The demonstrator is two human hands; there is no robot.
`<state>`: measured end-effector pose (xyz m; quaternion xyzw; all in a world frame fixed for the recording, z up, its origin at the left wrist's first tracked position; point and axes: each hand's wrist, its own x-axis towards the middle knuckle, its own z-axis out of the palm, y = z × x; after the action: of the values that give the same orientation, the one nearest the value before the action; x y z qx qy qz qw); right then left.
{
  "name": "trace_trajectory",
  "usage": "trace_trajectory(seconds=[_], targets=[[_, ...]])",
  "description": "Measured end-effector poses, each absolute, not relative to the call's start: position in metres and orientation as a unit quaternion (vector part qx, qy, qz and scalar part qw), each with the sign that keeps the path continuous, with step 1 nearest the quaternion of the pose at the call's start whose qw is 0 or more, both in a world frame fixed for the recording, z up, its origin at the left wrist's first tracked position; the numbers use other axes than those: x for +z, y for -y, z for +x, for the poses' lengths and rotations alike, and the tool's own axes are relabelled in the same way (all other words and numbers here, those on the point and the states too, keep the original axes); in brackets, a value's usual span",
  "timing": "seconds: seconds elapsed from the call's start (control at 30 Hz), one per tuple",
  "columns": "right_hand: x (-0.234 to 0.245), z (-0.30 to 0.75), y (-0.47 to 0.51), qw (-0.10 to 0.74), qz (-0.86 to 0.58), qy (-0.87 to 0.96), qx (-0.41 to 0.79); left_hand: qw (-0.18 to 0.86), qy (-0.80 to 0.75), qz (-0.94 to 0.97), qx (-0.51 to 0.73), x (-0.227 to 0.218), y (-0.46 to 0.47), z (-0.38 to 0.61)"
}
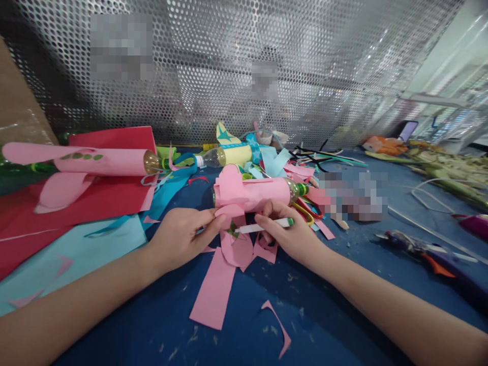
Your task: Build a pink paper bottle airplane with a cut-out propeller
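Observation:
A plastic bottle wrapped in pink paper (255,194) lies on its side on the blue table (328,305), its green cap to the right. My left hand (183,236) pinches a pink paper flap (225,209) at the bottle's lower left end. My right hand (292,231) is closed around a white stick with a green tip (263,226), pointing left toward the flap, just under the bottle. Pink paper scraps (219,284) lie below both hands.
A second pink paper-covered bottle (95,161) rests on red paper (114,140) at left, a yellow-and-blue one (232,155) behind. Light blue paper (64,254) lies at left, a glue gun (423,251) at right. A perforated metal panel (244,66) closes the back.

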<state>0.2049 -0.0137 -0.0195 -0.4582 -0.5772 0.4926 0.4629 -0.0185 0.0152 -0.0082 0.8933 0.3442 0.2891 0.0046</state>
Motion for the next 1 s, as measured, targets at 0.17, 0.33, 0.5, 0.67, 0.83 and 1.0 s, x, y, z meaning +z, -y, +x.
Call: trace_trajectory(seconds=[0.17, 0.33, 0.5, 0.67, 0.83, 1.0], targets=[[-0.0196, 0.2052, 0.014, 0.459, -0.464, 0.574, 0.494, 0.01, -0.343, 0.893, 0.291, -0.0078, -0.0153, -0.0184], [-0.0184, 0.2047, 0.0147, 0.458, -0.463, 0.576, 0.494, 0.011, -0.341, 0.893, 0.292, -0.0082, -0.0155, -0.018], [-0.0181, 0.2046, 0.0143, 0.468, -0.455, 0.573, 0.495, 0.005, -0.338, 0.893, 0.297, -0.0086, -0.0159, -0.0183], [-0.0181, 0.2053, 0.0143, 0.467, -0.475, 0.578, 0.472, 0.005, -0.339, 0.894, 0.293, -0.008, -0.0154, -0.0185], [-0.0183, 0.2053, 0.0147, 0.464, -0.479, 0.576, 0.473, 0.009, -0.333, 0.895, 0.298, -0.0089, -0.0156, -0.0189], [-0.0191, 0.2052, 0.0142, 0.463, -0.472, 0.573, 0.484, 0.005, -0.333, 0.894, 0.3, -0.01, -0.0164, -0.0193]])
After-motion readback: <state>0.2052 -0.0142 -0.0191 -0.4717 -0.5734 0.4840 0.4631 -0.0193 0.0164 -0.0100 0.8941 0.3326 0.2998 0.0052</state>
